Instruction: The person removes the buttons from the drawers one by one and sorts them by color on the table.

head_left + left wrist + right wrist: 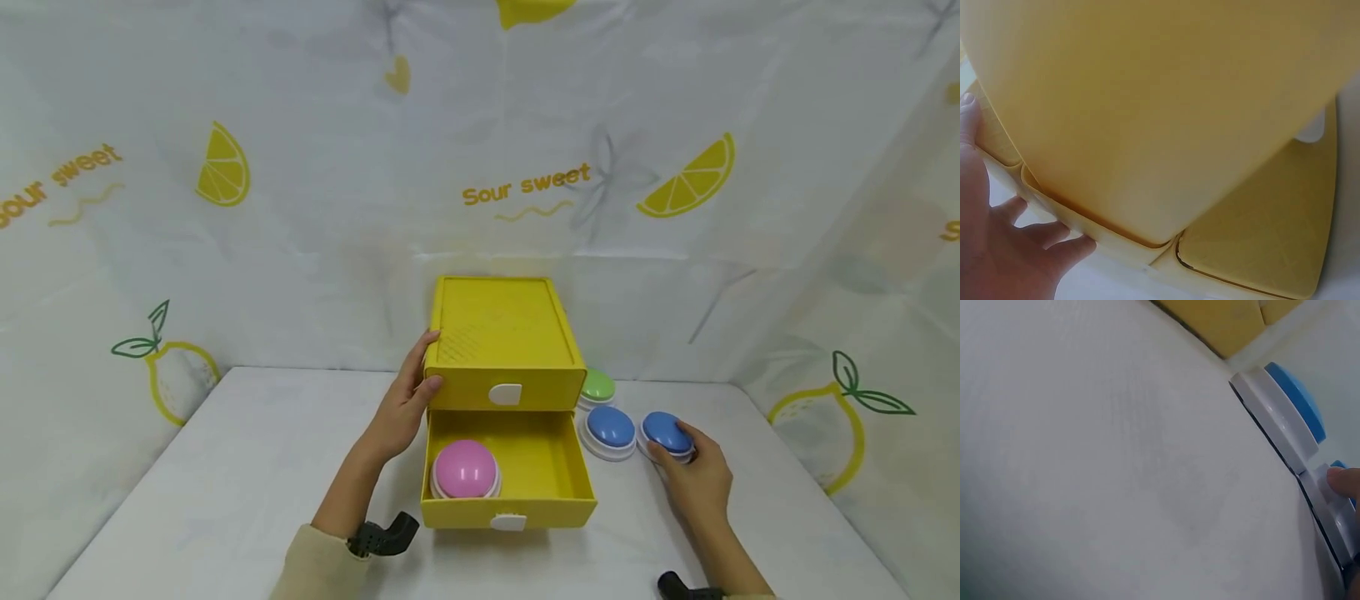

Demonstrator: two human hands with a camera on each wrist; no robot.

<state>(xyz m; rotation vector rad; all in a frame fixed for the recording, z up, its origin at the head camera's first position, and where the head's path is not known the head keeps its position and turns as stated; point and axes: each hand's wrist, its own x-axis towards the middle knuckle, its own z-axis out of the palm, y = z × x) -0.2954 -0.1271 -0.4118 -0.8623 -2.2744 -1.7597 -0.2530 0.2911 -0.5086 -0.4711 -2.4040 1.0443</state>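
- fingers of the right hand (693, 477) curl round the near side of a blue domed plastic button on a white base (666, 434), grasping it where it sits on the white table (225, 467); in the right wrist view a fingertip (1342, 481) presses on that button's white rim.
- left hand (405, 408) lies flat and released against the left wall of the yellow plastic two-drawer box (504, 333), with straight fingers on the side and the thumb hooked on the front corner of the top drawer; the left wrist view shows the palm (997, 250) spread against the yellow wall.
- counted: two blue domed buttons, the grasped one and a second blue button (610, 428) just to its left, the two touching or nearly so; one green domed button (597, 387) behind them, close by the box's right side; one pink domed button (465, 470); four buttons in all.
- pink button sits in the left half of the open bottom drawer (547, 467), which is pulled out toward the person; the top drawer is closed. each drawer has one white tab handle.
- left forearm reaches forward from a cream sleeve (318, 567), with a black wrist mount at the cuff, and the hand is raised to the height of the top drawer.
- right forearm comes in from the lower right, with the hand low on the table and its knuckles toward the camera.
- lemon-printed white cloth hangs behind and at both sides.
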